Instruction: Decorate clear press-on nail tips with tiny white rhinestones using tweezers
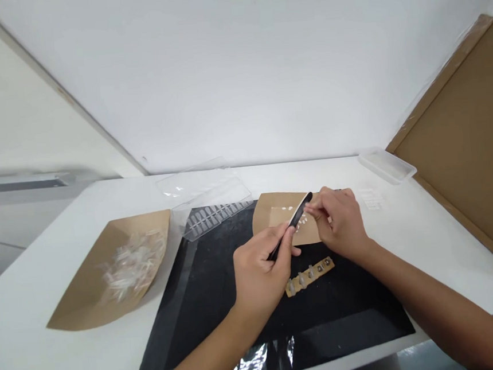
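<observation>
My left hand [264,261] is closed round a slim black stick with a pale edge [301,209], which looks like a nail file and slants up to the right. Close to its upper end, my right hand [338,220] has its fingers pinched together; what they hold, if anything, is too small to name. Behind both hands lies a brown card [266,211] with several small white pieces on it. Below them, a narrow tan strip [307,277] carries several small clear and dark metallic bits. All this is over a black mat [204,298].
At the left, a brown sheet [81,291] holds a heap of clear plastic pieces [135,264]. Clear plastic cases with nail-shaped pieces [214,215] lie behind the mat. A translucent tray [387,166] stands back right, beside a cardboard panel [472,148].
</observation>
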Motion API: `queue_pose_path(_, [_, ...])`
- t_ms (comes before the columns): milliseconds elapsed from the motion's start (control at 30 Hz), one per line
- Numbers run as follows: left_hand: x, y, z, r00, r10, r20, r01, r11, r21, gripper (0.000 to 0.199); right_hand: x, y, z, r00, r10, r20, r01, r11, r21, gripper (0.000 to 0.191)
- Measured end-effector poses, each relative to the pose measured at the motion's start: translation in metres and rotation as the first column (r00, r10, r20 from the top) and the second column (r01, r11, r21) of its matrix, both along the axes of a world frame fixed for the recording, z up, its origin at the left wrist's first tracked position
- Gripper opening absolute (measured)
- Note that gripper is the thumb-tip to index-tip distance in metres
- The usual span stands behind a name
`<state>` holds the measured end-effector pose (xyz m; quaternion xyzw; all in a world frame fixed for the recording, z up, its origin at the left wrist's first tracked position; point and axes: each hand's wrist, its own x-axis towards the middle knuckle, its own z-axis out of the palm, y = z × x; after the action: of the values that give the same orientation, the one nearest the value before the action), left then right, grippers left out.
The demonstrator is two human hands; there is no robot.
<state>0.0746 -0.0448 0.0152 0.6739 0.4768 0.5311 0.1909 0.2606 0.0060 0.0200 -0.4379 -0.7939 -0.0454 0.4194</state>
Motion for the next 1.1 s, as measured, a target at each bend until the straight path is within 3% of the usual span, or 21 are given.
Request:
queue_pose_path(67, [0.0,-0.001,0.001,1.0,0.003,0.002,-0.003,1.0,-0.008,0.018,0.0,0.0,0.0,1.0,-0.013,0.001,0.013,1.0,0.006,0.026])
queue_pose_path(200, [-0.002,0.0,0.002,0.999,0.007,-0.042,-0.009,1.0,-0.028,0.018,0.0,-0.002,-0.002,0.996,0.084,0.023,-0.083,0.996,-0.016,0.024])
queue_pose_path(300, [-0.011,0.007,0.002,0.987,0.063,-0.145,-0.048,0.994,0.103,0.017,0.005,-0.004,-0.007,0.995,0.039,-0.091,-0.045,0.997,-0.063,0.021])
queue_pose_path(433, [-0.032,0.023,-0.002,0.916,0.257,-0.309,-0.182,0.95,0.253,0.016,0.015,-0.004,-0.015,0.971,-0.044,-0.235,0.022,0.995,-0.098,0.019])
queue_pose_path(533, [-0.045,0.031,-0.001,0.859,0.335,-0.387,-0.253,0.935,0.249,0.018,0.018,-0.007,-0.018,0.988,0.013,-0.157,-0.021,0.999,-0.047,0.017])
queue_pose_path(700, [-0.054,0.031,0.008,0.841,0.309,-0.445,-0.242,0.949,0.201,0.024,0.017,-0.014,-0.023,0.993,0.079,-0.083,-0.078,0.997,0.021,0.018])
queue_pose_path(767, [-0.056,0.031,0.01,0.818,0.337,-0.467,-0.299,0.942,0.156,0.029,0.018,-0.014,-0.025,0.991,0.088,-0.096,-0.086,0.996,0.023,0.017])
queue_pose_path(900, [-0.057,0.032,0.011,0.714,0.434,-0.549,-0.437,0.889,0.135,0.031,0.02,-0.012,-0.027,0.991,0.082,-0.108,-0.081,0.997,0.015,0.017])
queue_pose_path(1100, [-0.058,0.027,0.013,0.537,0.422,-0.73,-0.538,0.838,0.089,0.028,0.019,-0.014,-0.025,0.988,0.111,-0.11,-0.111,0.994,0.004,0.016])
